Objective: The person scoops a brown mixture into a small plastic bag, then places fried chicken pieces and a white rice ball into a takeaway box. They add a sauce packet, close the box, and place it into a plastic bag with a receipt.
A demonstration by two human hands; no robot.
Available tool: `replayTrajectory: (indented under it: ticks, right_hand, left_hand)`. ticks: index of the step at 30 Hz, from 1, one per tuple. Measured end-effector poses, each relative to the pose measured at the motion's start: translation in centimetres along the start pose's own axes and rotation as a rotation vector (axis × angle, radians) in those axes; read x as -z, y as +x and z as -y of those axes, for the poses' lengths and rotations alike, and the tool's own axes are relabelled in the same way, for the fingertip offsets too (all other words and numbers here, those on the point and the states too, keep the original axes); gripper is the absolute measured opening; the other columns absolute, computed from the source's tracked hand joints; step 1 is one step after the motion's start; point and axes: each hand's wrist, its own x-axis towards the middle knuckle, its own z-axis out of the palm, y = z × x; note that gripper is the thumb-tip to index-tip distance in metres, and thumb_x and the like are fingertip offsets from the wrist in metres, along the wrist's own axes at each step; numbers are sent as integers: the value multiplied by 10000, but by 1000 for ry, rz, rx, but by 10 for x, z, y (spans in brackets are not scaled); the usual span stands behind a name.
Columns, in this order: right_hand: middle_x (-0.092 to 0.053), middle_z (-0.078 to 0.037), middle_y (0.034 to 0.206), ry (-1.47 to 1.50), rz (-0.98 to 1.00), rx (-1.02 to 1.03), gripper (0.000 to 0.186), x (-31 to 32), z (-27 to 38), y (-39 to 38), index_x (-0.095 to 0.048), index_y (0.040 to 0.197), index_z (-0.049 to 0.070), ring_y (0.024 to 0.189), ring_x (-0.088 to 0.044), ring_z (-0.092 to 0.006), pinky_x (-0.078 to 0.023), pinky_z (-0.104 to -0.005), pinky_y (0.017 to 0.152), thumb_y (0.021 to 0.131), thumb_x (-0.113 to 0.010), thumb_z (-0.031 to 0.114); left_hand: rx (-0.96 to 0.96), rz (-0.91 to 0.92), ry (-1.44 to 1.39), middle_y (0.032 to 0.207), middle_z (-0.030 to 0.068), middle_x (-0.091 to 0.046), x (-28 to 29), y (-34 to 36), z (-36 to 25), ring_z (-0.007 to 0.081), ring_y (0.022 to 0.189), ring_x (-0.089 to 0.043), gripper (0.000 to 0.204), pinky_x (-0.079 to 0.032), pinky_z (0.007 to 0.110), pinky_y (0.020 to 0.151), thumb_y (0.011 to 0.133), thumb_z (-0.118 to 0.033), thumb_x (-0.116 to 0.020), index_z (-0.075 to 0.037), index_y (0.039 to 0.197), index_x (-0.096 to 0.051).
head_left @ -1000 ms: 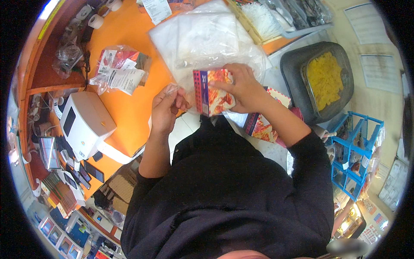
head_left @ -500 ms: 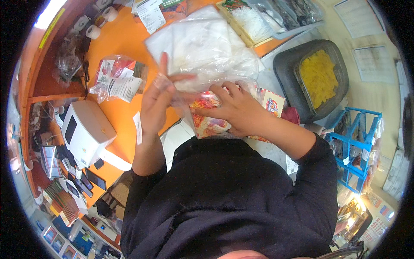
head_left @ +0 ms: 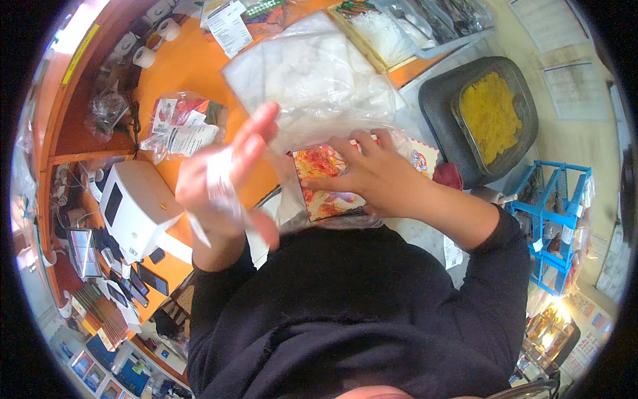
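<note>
A flat food package (head_left: 325, 206) printed with a red and yellow food picture lies close to my body, inside a clear plastic bag (head_left: 289, 203). My right hand (head_left: 379, 173) holds it from above, thumb and fingers spread over its face. To the left, my left hand (head_left: 222, 186) is raised and smeared by motion, thumb well apart from the fingers. Something shiny and whitish lies across it, too blurred to name, and a white strip (head_left: 199, 231) hangs beside the wrist. Beyond the package lies a stack of clear plastic bags (head_left: 312, 73).
Another bagged package (head_left: 186, 130) with a label lies on the orange table (head_left: 159, 83). A white label printer (head_left: 136, 206) and several phones (head_left: 153, 279) stand left. At right are a black pan (head_left: 435, 100) holding yellow food and a blue rack (head_left: 545, 213).
My left hand has drawn away from the package, down and to the left. My right hand stays on the package, with more of the printed picture's left side showing.
</note>
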Motion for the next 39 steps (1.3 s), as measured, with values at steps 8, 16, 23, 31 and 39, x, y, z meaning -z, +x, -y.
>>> replayTrajectory:
  ticks: [8,16,23,31,39]
  right_hand:
    - [-552,-131,1345,643,138,-81,998,-58,-25,39,-378,1468,398,1267,-502,-334,-405,-485,1019,659,-735,-65]
    - [-509,-115,1397,0,-160,14,469,-8,-60,-28,-597,1260,114,1223,-531,-287,-438,-447,999,802,-689,153]
    - [-394,-262,1434,351,-558,-1314,781,-65,-8,-89,-358,1443,97,1196,-515,-399,-449,-472,969,811,-723,372]
    - [-194,-300,1523,464,-269,-1539,1231,-132,-20,-73,-69,1558,178,1331,-339,-498,-327,-551,1089,623,-834,415]
    - [-502,-203,1344,1697,-1018,-647,1080,-44,-23,-120,-232,1511,95,1120,-604,-310,-499,-422,963,564,-743,185]
  left_hand:
    - [-234,264,41,1250,337,-572,-22,38,-33,461,1107,-617,832,-556,447,829,756,-605,-691,-8,1320,-559]
    - [244,236,118,1211,225,-650,-1,16,-12,320,1109,-659,943,-520,324,866,599,-266,-890,23,1397,-480]
    - [447,387,412,1320,221,-585,-7,17,-34,337,1139,-637,840,-507,332,897,577,-107,-890,-16,1343,-559]
    - [317,369,352,1466,244,-433,-36,23,-34,353,1258,-551,800,-514,364,932,586,23,-807,0,1344,-552]
    - [455,278,161,1472,226,-441,-10,7,-17,303,1292,-525,786,-488,343,953,633,44,-691,-3,1395,-502]
